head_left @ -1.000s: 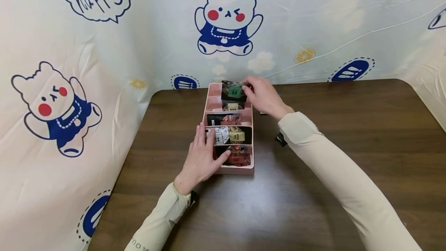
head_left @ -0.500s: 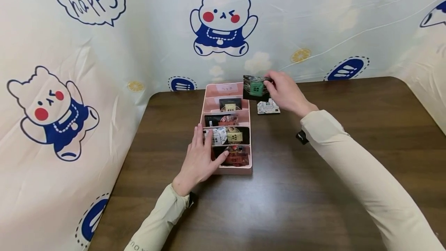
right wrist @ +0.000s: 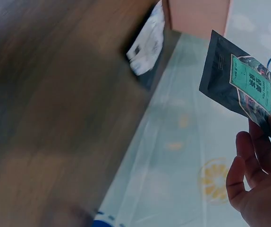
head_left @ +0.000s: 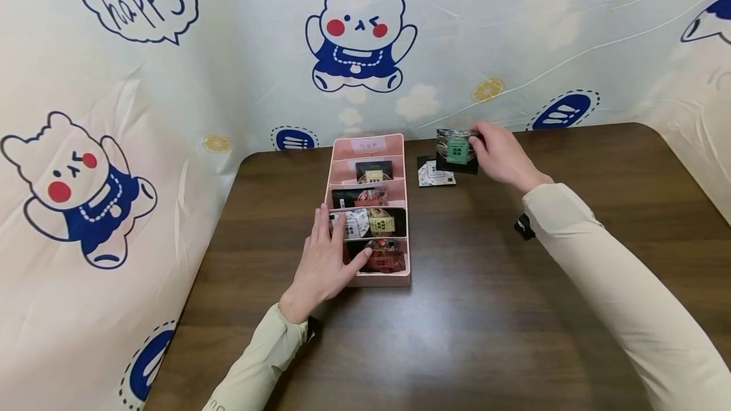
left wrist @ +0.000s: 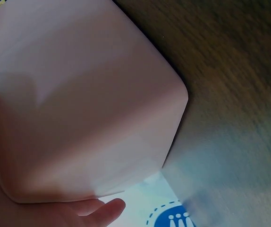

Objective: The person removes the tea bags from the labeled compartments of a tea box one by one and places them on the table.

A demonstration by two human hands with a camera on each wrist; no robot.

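Note:
My right hand (head_left: 505, 154) pinches a black sachet with a green label (head_left: 455, 151) by its right edge, held up over the far part of the table. In the right wrist view, thumb and fingers grip one end of this sachet (right wrist: 239, 78). A white-and-black sachet (head_left: 436, 177) lies just below it on the wood. My left hand (head_left: 324, 265) rests along the left side of a pink divided box (head_left: 379, 280), fingers straight, thumb over the nearest compartment. Its side wall (left wrist: 88, 104) fills much of the left wrist view.
Several sachets stand in the box: a black one with a cream label (head_left: 374, 172), a red-and-black one (head_left: 361, 197), a yellow-labelled one (head_left: 382, 223) and red ones (head_left: 385, 262) nearest me. The farthest compartment shows a paper label (head_left: 368, 144). A printed curtain (head_left: 257, 49) hangs behind the table (head_left: 468, 309).
My right hand has lifted the green-labelled sachet out of the box's far end and carried it right, past the sachet on the table. My left hand has stayed on the box.

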